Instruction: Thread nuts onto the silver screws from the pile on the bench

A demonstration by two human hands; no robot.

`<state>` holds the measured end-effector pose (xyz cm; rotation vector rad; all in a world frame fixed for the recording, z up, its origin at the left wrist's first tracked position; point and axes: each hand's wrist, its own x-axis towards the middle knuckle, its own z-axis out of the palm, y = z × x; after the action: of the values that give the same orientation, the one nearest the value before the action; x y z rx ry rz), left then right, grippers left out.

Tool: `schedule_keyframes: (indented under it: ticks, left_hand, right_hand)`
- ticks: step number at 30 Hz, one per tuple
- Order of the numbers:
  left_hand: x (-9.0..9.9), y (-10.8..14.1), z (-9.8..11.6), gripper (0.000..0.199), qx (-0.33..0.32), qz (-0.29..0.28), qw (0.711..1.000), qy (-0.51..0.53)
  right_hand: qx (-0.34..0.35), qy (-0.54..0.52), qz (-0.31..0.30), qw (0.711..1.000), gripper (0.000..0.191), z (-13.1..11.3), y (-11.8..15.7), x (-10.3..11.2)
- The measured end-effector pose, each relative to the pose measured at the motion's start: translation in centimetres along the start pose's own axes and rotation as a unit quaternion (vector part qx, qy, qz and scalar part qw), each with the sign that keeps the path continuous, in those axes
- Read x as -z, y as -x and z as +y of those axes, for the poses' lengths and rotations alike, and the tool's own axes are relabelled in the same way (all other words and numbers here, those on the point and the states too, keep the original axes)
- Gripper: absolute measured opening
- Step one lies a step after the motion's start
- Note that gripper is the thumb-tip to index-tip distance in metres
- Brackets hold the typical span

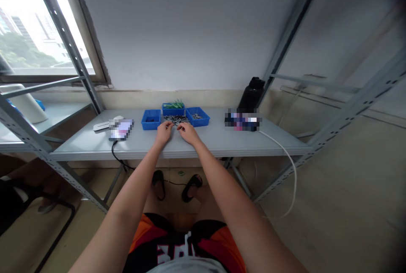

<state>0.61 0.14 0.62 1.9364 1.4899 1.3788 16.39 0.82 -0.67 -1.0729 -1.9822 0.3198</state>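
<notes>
- Blue trays (150, 127): three, around a heap of small parts (174, 118).
- Left hand (164, 132), right hand (188, 132): at heap's near edge.
- Fingers (168, 125) curled; whether grasping anything, cannot tell.

The 2 bare arms reach forward and converge, the left forearm (128, 199) slanting inward from the lower left, the right forearm (226, 184) from the lower right. The left hand (164, 131) and right hand (187, 132) are near each other, backs upward, fingers curled and fingertips turned inward; their exact grip is too small to tell. Below, the left foot (159, 185) and right foot (192, 187) rest apart.
</notes>
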Motion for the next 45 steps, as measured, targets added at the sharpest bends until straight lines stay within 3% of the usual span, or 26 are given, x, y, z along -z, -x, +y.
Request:
schedule_keyframes:
  ticks: [6,10,16,20,29,38,41,45]
  left_hand:
    - [0.0,0.0,0.1,0.019,0.010,0.010,1.000,0.001]
    - [-0.1,-0.1,-0.4,0.024,0.038,0.034,0.999,0.009]
    - [-0.2,0.0,-0.5,0.031,0.043,0.047,0.998,0.001]
    - [-0.2,0.1,-0.5,0.030,0.039,0.030,0.999,-0.005]
    - [-0.3,0.2,-0.5,0.039,0.042,0.028,0.999,0.006]
    - [-0.2,0.2,-0.1,0.029,-0.002,-0.011,0.999,-0.044]
    - [-0.3,0.0,-0.4,0.028,-0.009,-0.007,0.998,-0.067]
    - [-0.4,0.0,-0.6,0.027,-0.003,0.015,0.996,-0.086]
  right_hand:
    - [-0.007,-0.009,0.015,1.000,0.020,-0.7,0.0,0.4]
    - [-0.030,-0.023,0.071,0.997,0.022,-0.7,0.1,0.6]
    - [-0.075,-0.041,0.184,0.979,0.044,0.1,0.0,0.7]
    - [-0.123,-0.069,0.214,0.967,0.057,1.1,-0.3,0.3]
    - [-0.195,-0.042,0.166,0.966,0.065,2.5,-0.8,0.1]
    - [-0.185,-0.070,0.206,0.958,0.065,2.1,-0.7,0.2]
    - [-0.147,-0.026,0.157,0.976,0.049,1.3,-0.4,0.3]
    - [-0.090,0.102,0.033,0.990,0.035,0.0,0.1,0.1]
